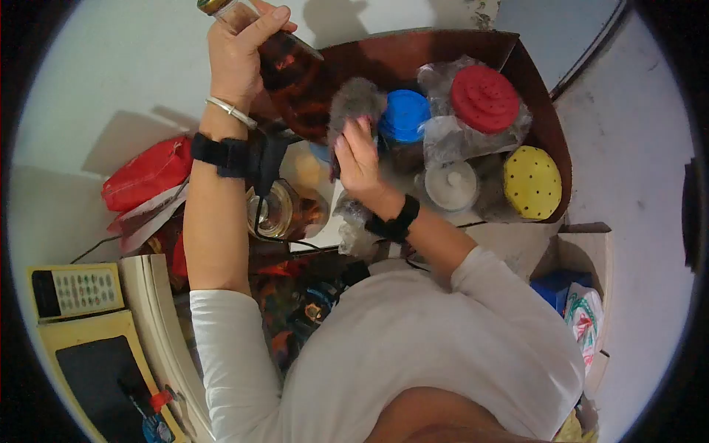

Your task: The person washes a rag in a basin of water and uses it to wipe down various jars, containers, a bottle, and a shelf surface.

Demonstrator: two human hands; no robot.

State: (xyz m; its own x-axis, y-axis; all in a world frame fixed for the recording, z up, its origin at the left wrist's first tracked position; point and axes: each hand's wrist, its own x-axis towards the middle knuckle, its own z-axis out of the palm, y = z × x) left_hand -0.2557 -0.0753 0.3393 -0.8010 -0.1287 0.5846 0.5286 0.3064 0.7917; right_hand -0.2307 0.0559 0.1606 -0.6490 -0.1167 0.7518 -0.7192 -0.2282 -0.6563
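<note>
My left hand [240, 55] is wrapped round a glass bottle [284, 55] with dark reddish contents and a gold-green cap, tilted at the upper left. Lower and to the right, my right hand [357, 159] holds a grey fuzzy cloth [355, 103], its fingers pressed on it. Just right of the cloth is a blue lid [405, 116]. A large glass jar [277, 210] with a clear lid stands below, between my forearms.
A brown tray edge [521, 55] surrounds jars with a red lid [485, 99], a yellow dotted lid [532, 183] and a clear lid [451, 186]. A red bag [148, 173] and a yellow microwave [96, 362] are at left.
</note>
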